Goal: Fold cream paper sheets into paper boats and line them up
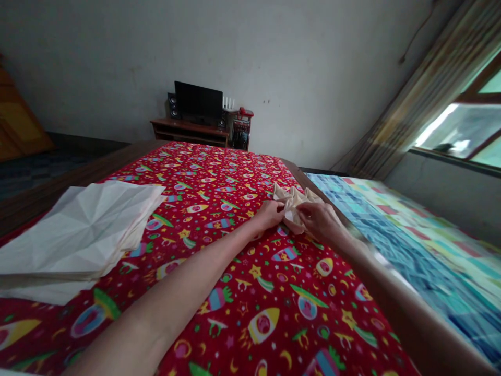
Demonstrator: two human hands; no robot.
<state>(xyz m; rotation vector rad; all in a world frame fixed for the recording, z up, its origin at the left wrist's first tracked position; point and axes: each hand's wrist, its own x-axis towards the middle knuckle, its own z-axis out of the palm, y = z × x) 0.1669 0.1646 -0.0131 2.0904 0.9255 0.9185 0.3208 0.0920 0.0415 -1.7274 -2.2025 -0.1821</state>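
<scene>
A cream-coloured folded paper piece [296,197] with several pointed peaks lies near the right edge of the red patterned cloth [235,271]. My left hand [270,215] pinches its left side, with thumb and fingertips closed on the paper. On the other side, my right hand [319,218] is closed on the paper's near right part, fingers bent inward. Both hands sit close together, so parts of the folds are hidden between them. At the left, a stack of creased white paper sheets [90,224] rests on the cloth, apart from both hands.
Dark wooden edging [105,162] borders the cloth. To the right is a bed with a blue and multicoloured cover [376,230]. By the far wall, a monitor [199,101] and speakers stand on a wooden desk [191,128]. A curtain [395,120] hangs beside the window.
</scene>
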